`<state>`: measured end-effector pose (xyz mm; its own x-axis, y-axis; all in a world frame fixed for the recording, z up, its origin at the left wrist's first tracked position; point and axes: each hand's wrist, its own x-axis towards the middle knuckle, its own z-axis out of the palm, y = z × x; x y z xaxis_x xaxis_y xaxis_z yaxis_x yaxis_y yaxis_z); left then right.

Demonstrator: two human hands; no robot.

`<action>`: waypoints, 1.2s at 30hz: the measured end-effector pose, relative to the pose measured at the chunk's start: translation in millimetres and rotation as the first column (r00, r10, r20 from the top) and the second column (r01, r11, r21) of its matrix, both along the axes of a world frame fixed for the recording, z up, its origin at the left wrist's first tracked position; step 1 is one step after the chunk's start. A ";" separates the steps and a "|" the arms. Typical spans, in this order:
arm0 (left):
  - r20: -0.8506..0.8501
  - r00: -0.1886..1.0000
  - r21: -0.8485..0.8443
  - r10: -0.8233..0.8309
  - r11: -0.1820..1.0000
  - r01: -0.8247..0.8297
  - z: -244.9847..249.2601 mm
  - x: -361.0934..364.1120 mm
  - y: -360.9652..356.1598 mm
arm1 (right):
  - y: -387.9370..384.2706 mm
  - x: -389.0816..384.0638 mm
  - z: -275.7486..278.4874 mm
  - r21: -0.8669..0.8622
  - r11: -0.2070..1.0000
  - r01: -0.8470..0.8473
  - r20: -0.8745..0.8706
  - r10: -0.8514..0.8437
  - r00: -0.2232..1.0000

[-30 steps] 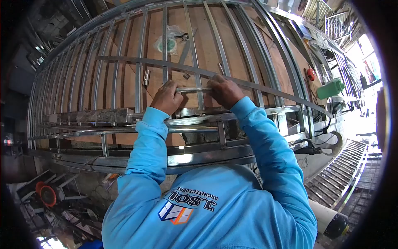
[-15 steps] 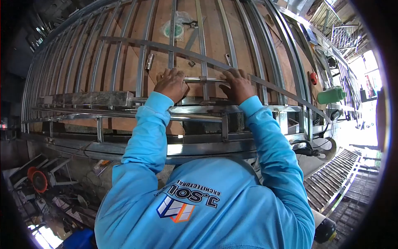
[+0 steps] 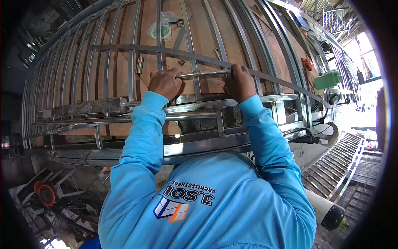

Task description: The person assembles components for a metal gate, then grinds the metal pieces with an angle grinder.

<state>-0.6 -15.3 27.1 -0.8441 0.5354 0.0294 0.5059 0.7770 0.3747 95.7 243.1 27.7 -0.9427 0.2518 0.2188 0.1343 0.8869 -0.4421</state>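
A short, shiny metal tube (image 3: 213,73) lies across the upright bars of a metal railing frame (image 3: 188,39). My left hand (image 3: 165,84) is closed around its left end. Around the right end curl the fingers of my right hand (image 3: 241,84), thumb underneath. Between the hands, the tube passes over one upright that has a small bracket-like piece at the crossing. Just beyond my hands, a long flat metal bar (image 3: 166,50) runs diagonally across the frame. My palms hide both tube ends.
Plywood (image 3: 118,62) lies beneath the bars. On it are a short metal cylinder (image 3: 139,65), pliers (image 3: 177,22) and a plastic bag with a green roll (image 3: 161,30). To the right are a green bottle (image 3: 327,79) and a red tape measure (image 3: 308,64). A rusty block (image 3: 83,108) sits left.
My right hand's spread fingers have closed around the tube, and its right end has tilted up slightly. My left fingers have curled tighter. The whole view has shifted a little.
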 end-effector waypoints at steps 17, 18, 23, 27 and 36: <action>-0.090 0.958 -0.059 -0.273 0.961 0.269 -3.3 3.9 37.6 | 33.7 41.5 -42.4 -0.284 0.959 -0.015 0.086 0.041 0.995; -0.113 0.949 -0.084 -0.294 0.955 0.286 -6.7 3.7 41.1 | 33.4 43.1 -42.3 -0.287 0.957 -0.030 0.061 0.049 0.997; -0.146 0.929 -0.098 -0.339 0.940 0.327 -12.3 -0.9 53.9 | 37.7 46.0 -40.4 -0.341 0.934 -0.107 0.007 0.116 0.993; -0.174 0.920 -0.074 -0.352 0.936 0.344 -15.0 -1.7 56.9 | 50.4 47.2 -42.7 -0.306 0.932 -0.195 0.004 0.206 0.978; -0.069 0.934 -0.168 -0.350 0.927 0.335 -8.9 -3.9 61.2 | 55.4 46.0 -46.9 -0.290 0.927 -0.239 0.054 0.265 0.963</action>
